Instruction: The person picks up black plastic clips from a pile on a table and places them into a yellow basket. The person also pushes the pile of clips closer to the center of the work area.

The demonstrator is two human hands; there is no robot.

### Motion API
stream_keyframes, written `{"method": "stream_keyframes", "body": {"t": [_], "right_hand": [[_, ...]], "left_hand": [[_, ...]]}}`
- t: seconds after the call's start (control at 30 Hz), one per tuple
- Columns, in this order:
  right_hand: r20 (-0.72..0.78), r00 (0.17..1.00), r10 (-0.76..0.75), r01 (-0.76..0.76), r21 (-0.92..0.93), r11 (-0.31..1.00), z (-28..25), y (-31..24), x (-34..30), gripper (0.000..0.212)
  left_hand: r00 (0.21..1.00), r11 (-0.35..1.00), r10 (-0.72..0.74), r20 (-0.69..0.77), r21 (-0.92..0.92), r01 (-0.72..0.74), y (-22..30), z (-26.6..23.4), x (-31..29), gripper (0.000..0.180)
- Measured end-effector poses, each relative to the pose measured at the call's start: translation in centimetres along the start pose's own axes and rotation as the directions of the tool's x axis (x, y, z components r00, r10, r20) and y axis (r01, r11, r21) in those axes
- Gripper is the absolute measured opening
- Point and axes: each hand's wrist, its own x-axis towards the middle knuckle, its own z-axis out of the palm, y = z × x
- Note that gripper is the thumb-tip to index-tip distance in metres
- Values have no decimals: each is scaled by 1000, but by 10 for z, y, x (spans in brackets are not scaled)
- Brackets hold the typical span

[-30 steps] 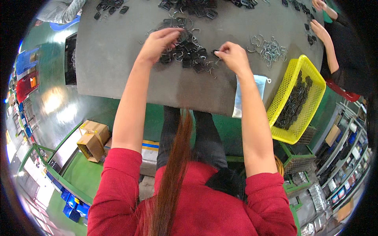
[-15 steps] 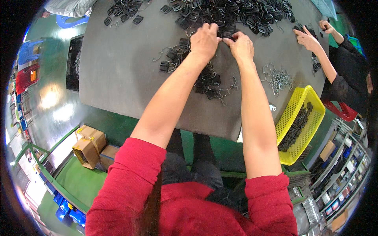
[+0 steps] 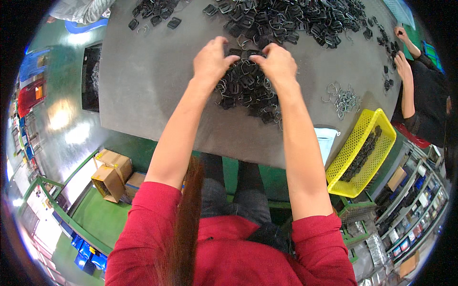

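Note:
A small heap of black plastic buckles [image 3: 245,86], mixed with bent metal wire hooks, lies near the middle of the table. My left hand [image 3: 211,61] curves round the heap's far left side, thumb and fingers apart. Opposite it, my right hand [image 3: 278,66] borders the far right side, its thumb turned inward. Both thumbs reach the heap's far edge, and neither hand grips a piece that I can make out. Just beyond the hands spreads a larger pile of black buckles [image 3: 286,21] with hooks among them.
Silvery hooks [image 3: 344,99] lie loose at the right. A yellow basket [image 3: 341,174] holding black pieces stands at the table's right edge, beside a pale blue item [image 3: 324,138]. A co-worker's hands [image 3: 403,62] handle buckles at the far right. Another buckle cluster [image 3: 155,9] sits far left.
Both hands have come nearer and moved apart, the left one leftward. The scattered buckles and hooks between my arms are now drawn together into one tighter heap.

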Motion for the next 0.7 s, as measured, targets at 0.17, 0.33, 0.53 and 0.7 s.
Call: {"method": "stream_keyframes", "body": {"t": [0.17, 0.33, 0.53, 0.7], "right_hand": [[128, 990, 59, -104, 388, 916, -4, 30, -4, 25], [-55, 984, 167, -148, 258, 955, -13, 50, -11, 38], [-166, 933, 318, -314, 51, 948, 6, -13, 30, 46], [-129, 971, 203, -186, 132, 974, 9, 18, 22, 46]], "left_hand": [[970, 930, 69, 231, -368, 22, -22, -16, 9, 29], [895, 217, 40, 444, -878, 426, -34, -56, -3, 18], [903, 638, -190, 385, -651, 412, -13, -26, 13, 27], [983, 991, 84, 160, 91, -100, 22, 6, -3, 56]]}}
